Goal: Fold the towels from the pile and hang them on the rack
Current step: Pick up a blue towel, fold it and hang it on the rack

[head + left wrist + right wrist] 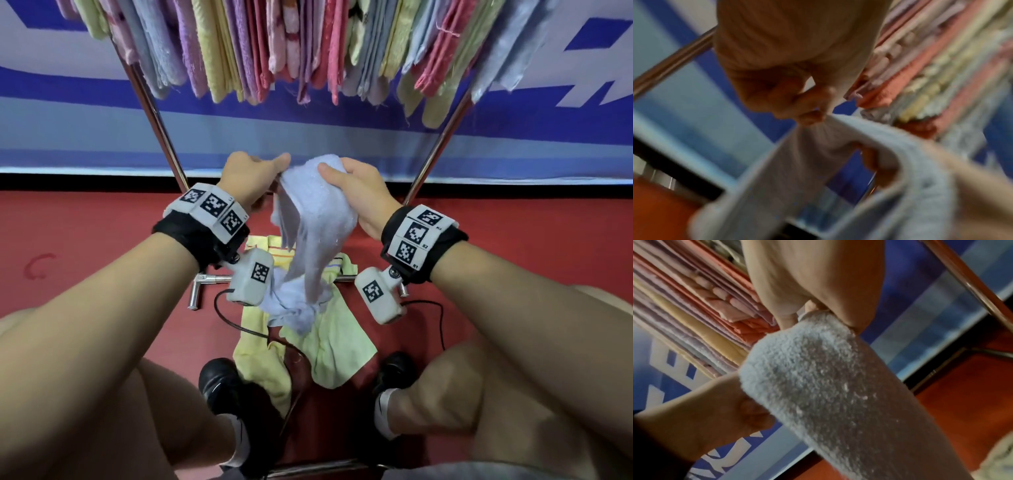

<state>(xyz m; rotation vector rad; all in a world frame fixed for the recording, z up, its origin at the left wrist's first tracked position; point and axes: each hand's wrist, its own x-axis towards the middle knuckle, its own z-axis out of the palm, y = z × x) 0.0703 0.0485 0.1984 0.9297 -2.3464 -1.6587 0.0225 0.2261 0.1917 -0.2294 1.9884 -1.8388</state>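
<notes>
Well along, by the look of it: rack (156,113) already crowded overhead with a long row of hung towels (274,44) in pink, yellow, purple and blue. Mid-fold now on a pale blue towel (315,219), held up between both hands just below that row, upper edge bunched, lower end trailing down to the pile. Left hand (251,174) pinching one top corner between thumb and curled fingers; right hand (359,192) gripping the other side, thumb pressed over the cloth, fingers wrapped behind. Not yet squared, not yet on a rail. Left to do, judging from the floor: a small pile (308,339) between the feet, a yellow-green towel or two spread on the red floor and perhaps more blue cloth on top, though hard to tell apart from the held towel's tail. Probably only a few pieces remaining
</notes>
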